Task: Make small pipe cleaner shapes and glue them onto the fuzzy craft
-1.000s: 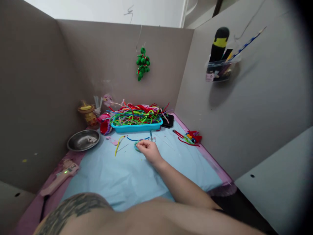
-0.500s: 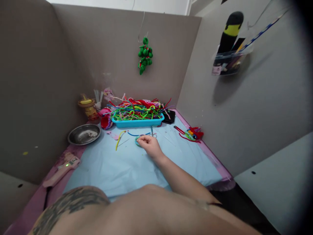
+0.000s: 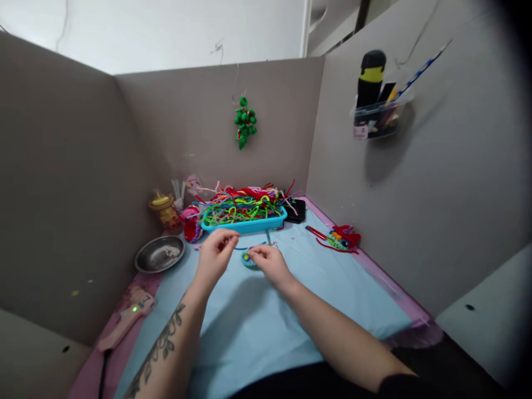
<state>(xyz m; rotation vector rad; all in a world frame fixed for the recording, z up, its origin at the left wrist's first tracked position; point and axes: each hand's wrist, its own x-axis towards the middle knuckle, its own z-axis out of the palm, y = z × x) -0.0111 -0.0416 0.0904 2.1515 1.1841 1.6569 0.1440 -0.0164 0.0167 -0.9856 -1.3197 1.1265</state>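
Up from out of view half a second earlier came the left hand (image 3: 216,254), which hung above the table just left of the right hand (image 3: 270,261), the two well short of touching. Its thumb and fingertips met in a pinch; whether they held anything could not be told. Fingertips of the right hand were closed on a round piece (image 3: 246,264), blue-green with a yellow centre, near the middle of the blue cloth (image 3: 353,293). Behind the hands, pipe cleaners (image 3: 249,205) spilled over the rim of a blue tray (image 3: 245,227). At left, a metal bowl (image 3: 147,259) held small white bits (image 3: 172,251), with a pink glue gun (image 3: 127,324), its green light lit, nearer the wearer. A red craft (image 3: 351,235) lay at right.
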